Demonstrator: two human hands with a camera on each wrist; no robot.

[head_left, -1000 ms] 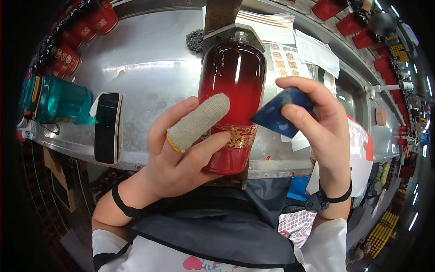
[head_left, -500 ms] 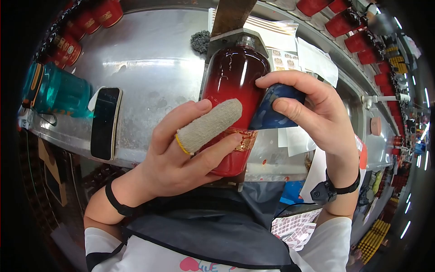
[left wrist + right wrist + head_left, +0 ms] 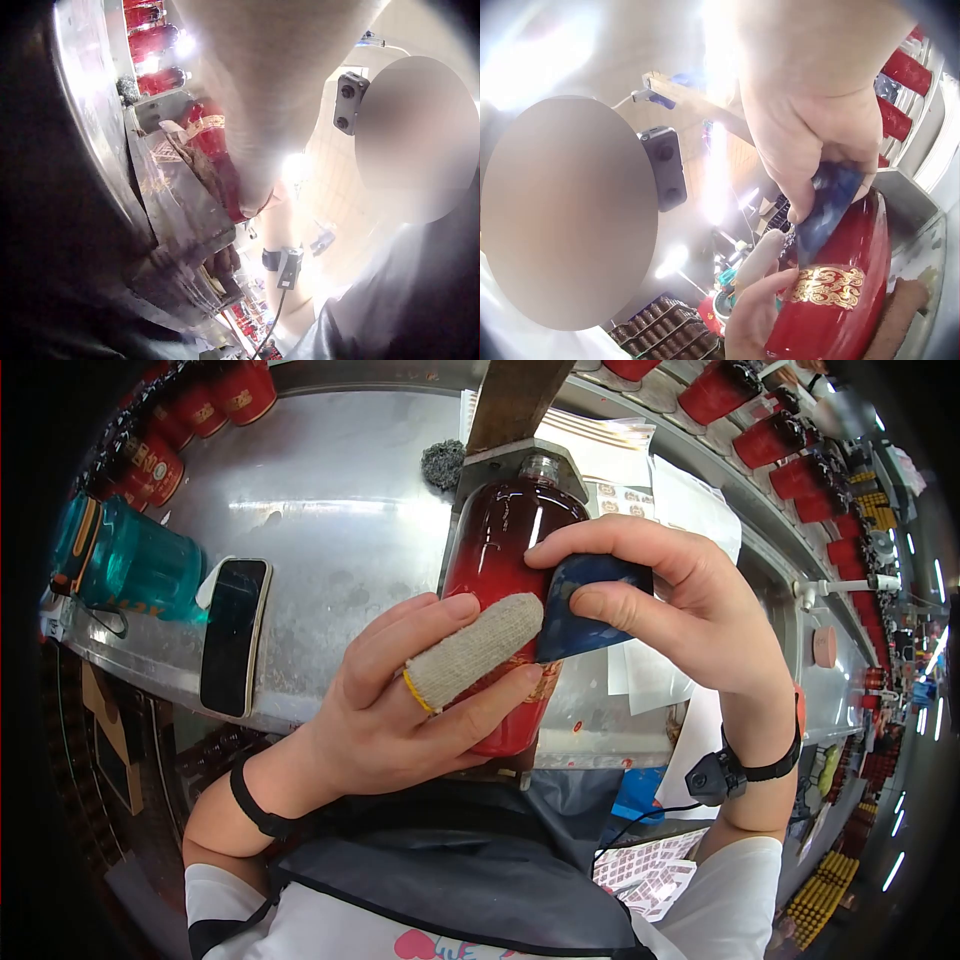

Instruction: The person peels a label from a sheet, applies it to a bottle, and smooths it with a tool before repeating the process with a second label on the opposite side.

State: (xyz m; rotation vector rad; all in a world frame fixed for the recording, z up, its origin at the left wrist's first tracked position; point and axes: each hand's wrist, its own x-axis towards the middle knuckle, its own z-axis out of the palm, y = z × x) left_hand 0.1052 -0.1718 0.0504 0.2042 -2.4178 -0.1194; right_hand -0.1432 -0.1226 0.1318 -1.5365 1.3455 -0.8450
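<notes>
A glossy red bottle, dark toward its neck, lies on its side in a metal holder. Around its lower part runs an ornate gold band. My left hand rests across the bottle with fingers extended, one of them in a grey knit finger sleeve. A bare fingertip touches the gold band. Between thumb and fingers, my right hand pinches a thin blue scraper. The scraper's lower corner is right at the band, close to the left fingertips, and partly covers the bottle in the head view.
On the left of the metal table are a phone and a teal water jug. A dark scouring pad sits beside the holder. Sheets of printed labels lie behind it. Red bottles line the back right.
My right hand has brought the scraper leftward, from beside the bottle to over its right side at the gold band. The left hand stays on the bottle with little change.
</notes>
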